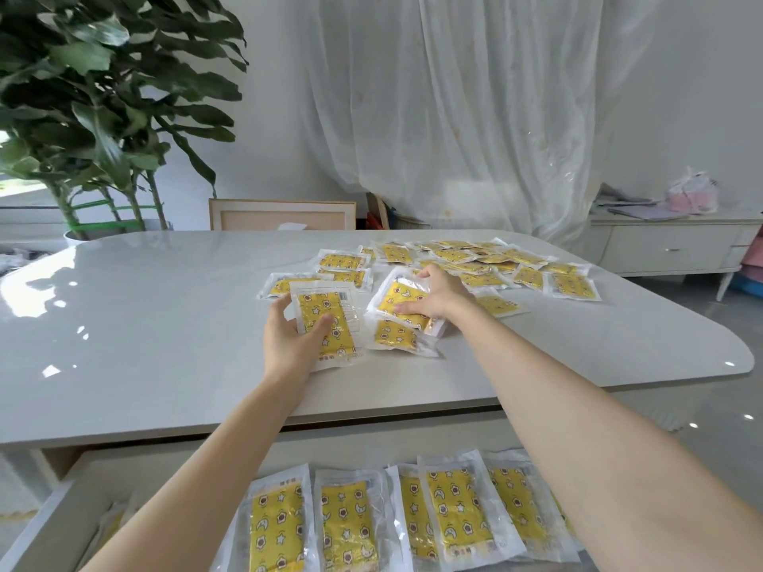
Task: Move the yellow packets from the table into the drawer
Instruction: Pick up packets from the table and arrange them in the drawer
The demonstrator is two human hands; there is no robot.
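Note:
Several yellow packets (487, 262) in clear wrappers lie scattered on the far right part of the white table (165, 324). My left hand (291, 338) holds one yellow packet (326, 324), thumb across its face and fingers behind it. My right hand (433, 297) grips another packet (398, 297), tilted up off the table, with one more packet (396, 336) lying just below it. The open drawer (62, 518) beneath the table's near edge contains several yellow packets (359, 526) laid side by side.
A large potted plant (95, 117) stands behind the table's far left corner. A chair back (283, 214) shows at the far edge. White curtains hang behind, and a low sideboard (669, 245) stands at the right.

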